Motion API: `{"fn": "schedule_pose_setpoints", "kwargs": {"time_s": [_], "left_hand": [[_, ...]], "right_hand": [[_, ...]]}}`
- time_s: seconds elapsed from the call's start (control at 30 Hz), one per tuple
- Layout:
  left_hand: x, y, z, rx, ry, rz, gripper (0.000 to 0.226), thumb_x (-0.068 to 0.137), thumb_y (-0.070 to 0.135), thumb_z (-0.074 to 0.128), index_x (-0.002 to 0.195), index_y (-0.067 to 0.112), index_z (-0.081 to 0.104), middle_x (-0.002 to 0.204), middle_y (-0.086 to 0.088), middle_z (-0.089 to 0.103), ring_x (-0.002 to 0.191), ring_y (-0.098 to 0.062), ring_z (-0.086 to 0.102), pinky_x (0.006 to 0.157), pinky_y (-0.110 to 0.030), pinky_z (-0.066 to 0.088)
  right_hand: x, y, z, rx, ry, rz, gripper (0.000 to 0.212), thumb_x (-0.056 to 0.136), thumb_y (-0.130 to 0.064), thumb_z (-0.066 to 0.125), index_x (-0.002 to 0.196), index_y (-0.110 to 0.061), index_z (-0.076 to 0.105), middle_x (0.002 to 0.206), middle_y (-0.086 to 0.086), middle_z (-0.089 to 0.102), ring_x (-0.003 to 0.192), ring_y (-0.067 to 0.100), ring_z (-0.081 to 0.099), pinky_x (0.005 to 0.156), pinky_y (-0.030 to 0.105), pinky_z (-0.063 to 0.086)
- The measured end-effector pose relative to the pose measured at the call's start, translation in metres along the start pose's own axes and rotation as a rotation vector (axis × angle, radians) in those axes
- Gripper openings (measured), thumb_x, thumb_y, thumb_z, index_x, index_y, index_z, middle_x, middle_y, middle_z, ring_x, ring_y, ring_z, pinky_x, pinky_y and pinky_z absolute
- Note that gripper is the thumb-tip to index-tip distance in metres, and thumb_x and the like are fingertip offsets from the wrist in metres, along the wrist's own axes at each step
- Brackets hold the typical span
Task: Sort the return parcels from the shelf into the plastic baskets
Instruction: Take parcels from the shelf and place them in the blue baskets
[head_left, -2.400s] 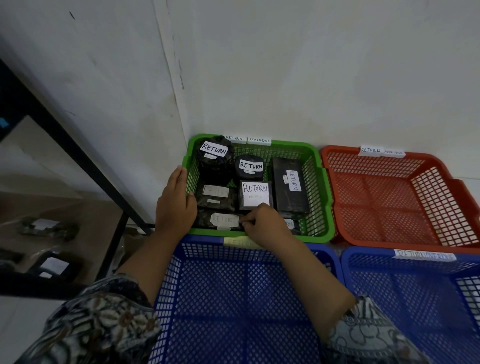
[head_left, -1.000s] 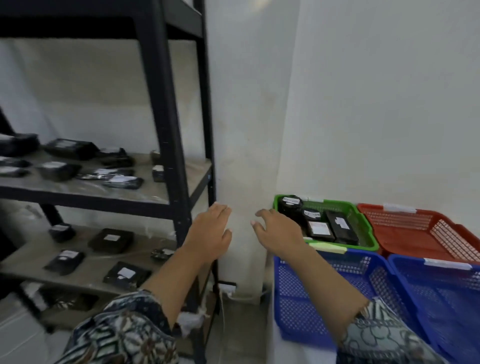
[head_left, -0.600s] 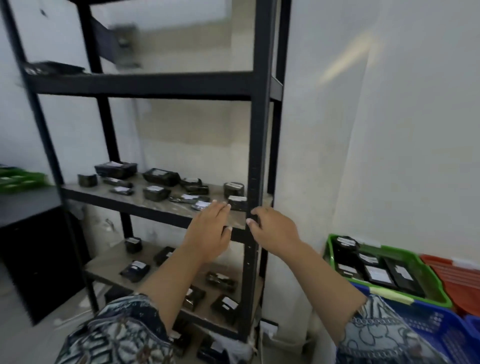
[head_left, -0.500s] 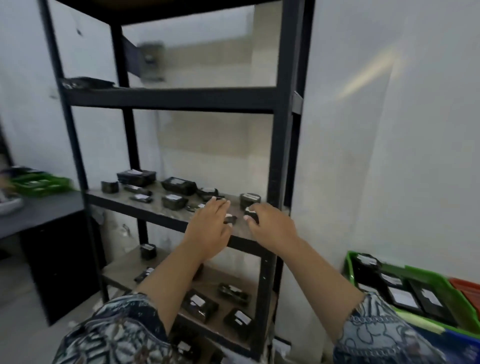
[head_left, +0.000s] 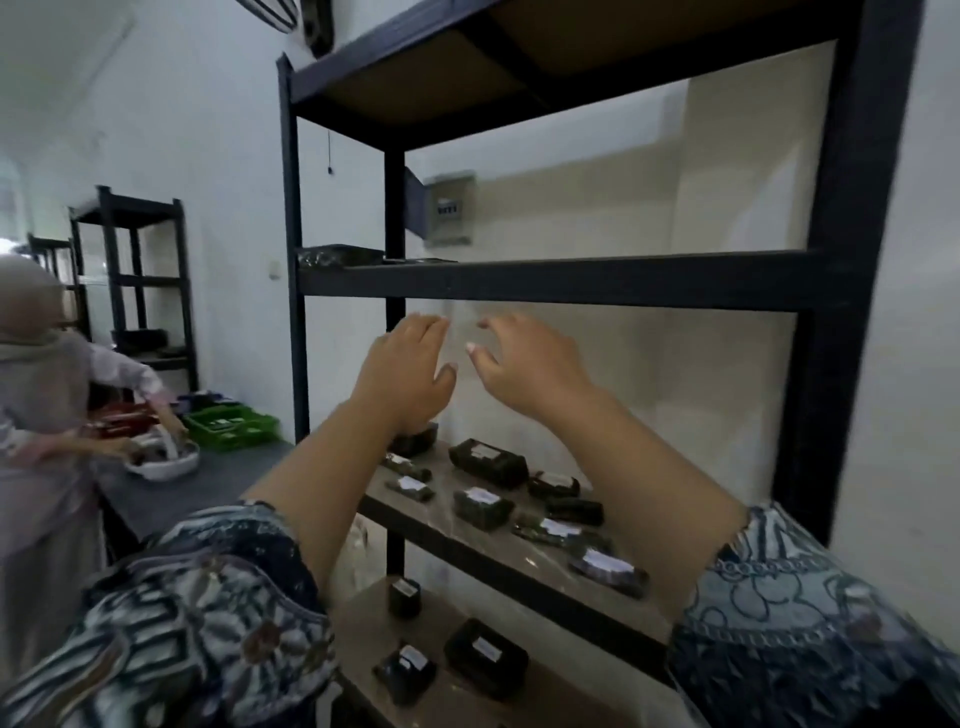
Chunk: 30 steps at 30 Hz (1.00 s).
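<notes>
Since the earlier frames our view has swung off the baskets and up to the shelf (head_left: 571, 280), and both hands have risen with it, from the level of the parcels to just under the upper board. Parcels (head_left: 488, 462) lie scattered on the middle board, dark wraps with white labels, and more sit on the board below (head_left: 485, 657); one dark parcel (head_left: 337, 255) rests at the left end of the upper board. No baskets of ours are in view now.

We judge the step in hand to be fetching the next parcel. To do it well we should settle on one parcel first, read its label before lifting, and come down on it from above so that its neighbours, which lie close together, are not swept off the edge. The wraps look soft, so a grip across the width ought to hold.

Our left hand (head_left: 405, 374) is lifted palm forward, fingers (head_left: 423, 332) nearly straight and close together, holding nothing. Our right hand (head_left: 530, 364) is beside it, near but apart, its fingers (head_left: 498, 327) spread and curled, also empty. Both forearms slope up from the patterned sleeves (head_left: 208, 597), and both hands hang well above the middle board.

Off to the left another person (head_left: 47, 374) works at a bench (head_left: 208, 478) that carries a green basket (head_left: 228, 423)
</notes>
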<state>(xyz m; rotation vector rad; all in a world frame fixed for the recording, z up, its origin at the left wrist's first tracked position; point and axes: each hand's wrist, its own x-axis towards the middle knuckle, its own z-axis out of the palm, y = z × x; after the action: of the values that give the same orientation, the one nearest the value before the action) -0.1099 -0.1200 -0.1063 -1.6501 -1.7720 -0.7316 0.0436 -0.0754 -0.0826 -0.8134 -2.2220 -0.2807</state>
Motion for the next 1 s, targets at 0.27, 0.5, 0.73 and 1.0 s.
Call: {"fn": "schedule_pose_setpoints", "kwargs": {"time_s": [0.27,0.5,0.73,1.0], "left_hand": [[0.07,-0.082,0.014,0.033,0.009,-0.023,0.06,0.094,0.033,0.044,0.146,0.008,0.026,0.15,-0.009,0.03,0.142,-0.025,0.018,0.111,-0.043,0.024],[0.125,-0.147,0.05,-0.04,0.054,0.073,0.057,0.093,0.031,0.046,0.143,0.008,0.03,0.148,-0.011,0.034,0.138,-0.025,0.026,0.109,-0.041,0.026],[0.182,-0.222,0.086,-0.183,0.069,0.19,0.059,0.091,0.03,0.049,0.142,0.005,0.031,0.145,-0.013,0.036,0.135,-0.027,0.03,0.112,-0.041,0.027],[0.202,-0.278,0.119,-0.346,0.124,0.361,0.06,0.089,0.024,0.053,0.142,0.006,0.033,0.14,-0.012,0.041,0.13,-0.027,0.035,0.111,-0.039,0.027]], "right_hand": [[0.105,-0.015,0.026,-0.034,0.093,-0.077,0.039,0.096,-0.038,0.045,0.129,-0.017,0.049,0.126,0.004,0.051,0.111,0.022,0.052,0.082,0.035,0.041],[0.169,-0.016,0.063,-0.166,0.113,-0.007,0.038,0.095,-0.035,0.046,0.129,-0.018,0.048,0.127,0.003,0.05,0.111,0.023,0.052,0.084,0.036,0.043],[0.238,-0.034,0.098,-0.259,0.086,0.179,0.039,0.095,-0.034,0.045,0.129,-0.017,0.047,0.127,0.005,0.049,0.109,0.024,0.052,0.084,0.035,0.044],[0.324,-0.074,0.137,-0.085,0.058,0.322,0.037,0.096,-0.04,0.047,0.13,-0.026,0.049,0.133,0.003,0.048,0.117,0.02,0.05,0.084,0.029,0.037]]}}
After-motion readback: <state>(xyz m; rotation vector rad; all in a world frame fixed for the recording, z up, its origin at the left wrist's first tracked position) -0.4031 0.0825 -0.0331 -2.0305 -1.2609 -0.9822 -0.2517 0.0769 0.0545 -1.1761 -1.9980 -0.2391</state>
